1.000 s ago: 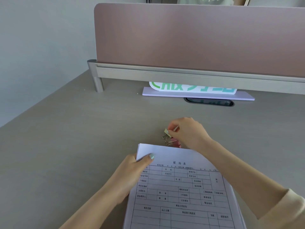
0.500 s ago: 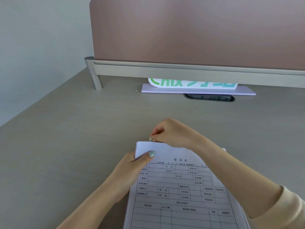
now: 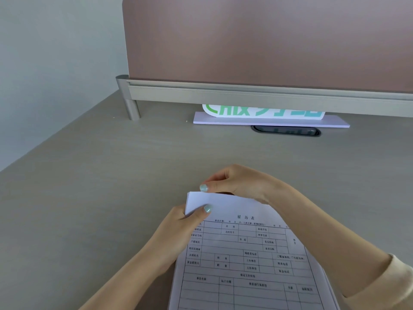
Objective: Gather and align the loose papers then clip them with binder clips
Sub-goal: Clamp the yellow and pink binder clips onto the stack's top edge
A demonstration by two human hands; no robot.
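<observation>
You get soft, even, cool daylight with only faint shadows under the hands; no glare; fine print looks slightly soft, and straight lines bow toward the frame edges.

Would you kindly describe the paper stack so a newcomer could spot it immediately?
Start at the pink divider and come down the grey desk to its near edge. There the paper stack sits between both hands, the only sheets printed with a black-lined form.

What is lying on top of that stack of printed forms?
The left hand's thumb presses on the paper stack near its far left corner, and the right hand curls over the far edge. Whatever the right hand's fingers hold there is covered by the hand.
</observation>
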